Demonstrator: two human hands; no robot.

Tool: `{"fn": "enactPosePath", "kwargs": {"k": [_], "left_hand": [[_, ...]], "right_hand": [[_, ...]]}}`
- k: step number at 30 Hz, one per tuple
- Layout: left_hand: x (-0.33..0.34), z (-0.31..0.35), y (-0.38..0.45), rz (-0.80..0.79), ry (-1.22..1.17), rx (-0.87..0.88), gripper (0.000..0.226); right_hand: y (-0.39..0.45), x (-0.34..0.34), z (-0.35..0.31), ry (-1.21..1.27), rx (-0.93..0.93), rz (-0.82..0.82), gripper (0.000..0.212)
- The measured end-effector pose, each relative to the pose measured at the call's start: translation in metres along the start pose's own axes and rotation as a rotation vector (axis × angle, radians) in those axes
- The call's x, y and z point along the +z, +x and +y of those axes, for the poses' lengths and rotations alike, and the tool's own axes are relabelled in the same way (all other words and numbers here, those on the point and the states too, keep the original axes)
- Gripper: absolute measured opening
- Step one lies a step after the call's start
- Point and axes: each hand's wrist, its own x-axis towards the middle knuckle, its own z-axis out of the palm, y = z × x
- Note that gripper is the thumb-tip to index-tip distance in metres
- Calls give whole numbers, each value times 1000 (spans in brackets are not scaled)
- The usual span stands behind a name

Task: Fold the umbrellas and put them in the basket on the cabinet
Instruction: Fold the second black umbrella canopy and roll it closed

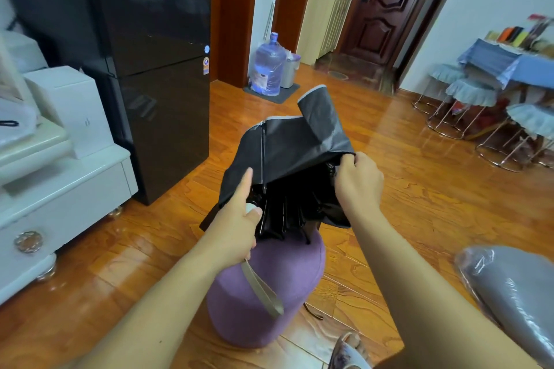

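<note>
Umbrella: a black umbrella [287,159], half collapsed, its canopy loose and rumpled with a pale trim along the far edge, held up in the middle of the room just above a purple stool [263,287].
Left hand: the left hand [239,225] grips the umbrella's handle end, thumb over a white knob, forefinger stretched out along the black cloth; a beige wrist strap [263,290] hangs from under the palm, down across the stool.
Right hand: the right hand [358,180] pinches the right edge of the canopy between curled fingers and thumb, lifting the fabric so the folded ribs show beneath.
Stool: round and padded, standing on the wooden floor [404,204], near the person.
Left side: a white cabinet [60,195] with a white box [72,108] on top; just beyond it a tall black refrigerator [150,69].
Far: a water jug [268,66] beside a small bin, by a doorway.
Right side: a table with a blue cloth [509,63] and several frilled-cushion stools tucked around it; nearer, a grey plastic-wrapped seat [515,293].
Near edge: a slippered foot [349,350] on the floor.
</note>
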Motion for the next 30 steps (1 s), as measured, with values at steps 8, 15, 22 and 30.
{"fn": "enactPosePath", "kwargs": {"k": [8,15,22,30], "left_hand": [[6,-7,0,63,182,20,80],[19,0,-9,156,383,58,79],[22,-4,-12,249,458,46,93],[20,-3,-17,279,565,115,92]], "right_hand": [[-14,1,17,-315,-460,71,50],[-18,21,-5,-414,-723,78,33],[-15,4,-31,-54,-511,192,25],[23,-27,-38,288,340,-290,56]]}}
